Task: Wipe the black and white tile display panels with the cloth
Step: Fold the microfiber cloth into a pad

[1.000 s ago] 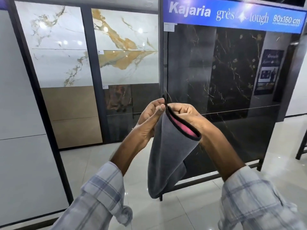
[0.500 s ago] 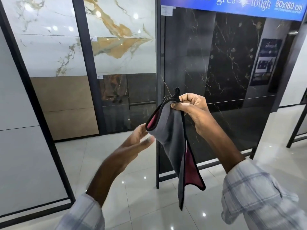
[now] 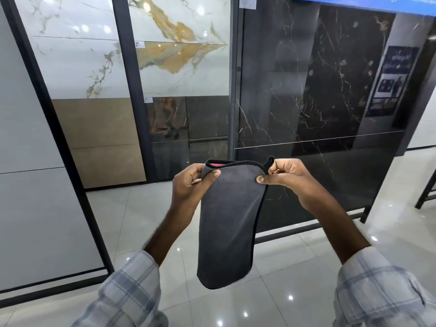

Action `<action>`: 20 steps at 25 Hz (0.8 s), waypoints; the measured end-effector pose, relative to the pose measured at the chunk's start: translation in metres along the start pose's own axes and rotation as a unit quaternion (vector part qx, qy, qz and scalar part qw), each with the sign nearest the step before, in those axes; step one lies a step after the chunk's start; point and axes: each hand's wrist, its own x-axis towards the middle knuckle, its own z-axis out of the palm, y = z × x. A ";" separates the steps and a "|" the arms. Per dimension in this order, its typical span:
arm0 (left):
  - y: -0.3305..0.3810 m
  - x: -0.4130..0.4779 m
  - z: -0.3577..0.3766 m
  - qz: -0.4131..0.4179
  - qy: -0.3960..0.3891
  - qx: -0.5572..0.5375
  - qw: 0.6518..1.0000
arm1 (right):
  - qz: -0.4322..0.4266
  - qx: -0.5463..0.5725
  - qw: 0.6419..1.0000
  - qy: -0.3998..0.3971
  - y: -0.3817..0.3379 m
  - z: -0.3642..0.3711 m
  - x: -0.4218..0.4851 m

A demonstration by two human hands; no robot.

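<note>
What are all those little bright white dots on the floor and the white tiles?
In the head view they are glare, lights reflected in the glossy floor and white marble panels; in the same view the black panel mirrors the room dimly, and the lower end of the cloth looks slightly blurred.

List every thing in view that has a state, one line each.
cloth, hanging from its top corners, grey side facing the camera, not on a panel
left hand, pinches the cloth's top left corner
right hand, pinches the top right corner
black tile panel, upright in its frame, glossy, untouched
white tile panel, upright, glossy, untouched
</note>
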 end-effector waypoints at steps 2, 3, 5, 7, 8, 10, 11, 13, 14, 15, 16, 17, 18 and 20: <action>0.025 0.010 -0.003 0.023 0.007 -0.035 0.999 | -0.031 0.080 0.996 0.014 -0.020 -0.008 0.004; 0.041 0.022 -0.003 0.032 0.013 -0.067 0.997 | -0.057 0.126 0.990 -0.001 -0.032 -0.013 0.010; 0.071 0.052 0.000 0.034 0.032 -0.149 0.988 | -0.076 0.221 0.969 -0.083 -0.048 -0.012 0.019; 0.083 0.072 0.003 0.013 0.066 -0.209 0.976 | -0.008 0.224 0.967 -0.124 -0.040 0.009 0.015; 0.081 0.077 0.003 -0.004 0.079 -0.222 0.972 | 0.033 0.197 0.971 -0.128 -0.027 0.023 0.009; 0.074 0.078 -0.002 -0.042 0.090 -0.248 0.964 | 0.095 0.175 0.968 -0.149 0.001 0.048 -0.002; 0.068 0.077 -0.008 -0.068 0.097 -0.262 0.958 | 0.119 0.191 0.962 -0.155 0.010 0.056 -0.009; 0.052 0.065 -0.019 -0.184 0.055 -0.299 0.935 | 0.158 0.268 0.942 -0.126 0.020 0.065 -0.013; 0.040 0.051 -0.023 -0.266 0.009 -0.320 0.909 | 0.173 0.310 0.930 -0.100 0.022 0.068 -0.014; 0.026 0.030 -0.025 -0.339 -0.033 -0.324 0.883 | 0.180 0.342 0.919 -0.071 0.025 0.068 -0.016; 0.007 0.008 -0.025 -0.388 -0.066 -0.312 0.865 | 0.189 0.358 0.913 -0.041 0.028 0.069 -0.016; -0.011 -0.011 -0.024 -0.419 -0.103 -0.292 0.854 | 0.201 0.358 0.912 -0.013 0.030 0.069 -0.017; -0.026 -0.027 -0.022 -0.438 -0.141 -0.273 0.845 | 0.216 0.341 0.915 0.010 0.032 0.068 -0.017; -0.041 -0.043 -0.014 -0.456 -0.157 -0.244 0.841 | 0.250 0.304 0.919 0.037 0.039 0.064 -0.017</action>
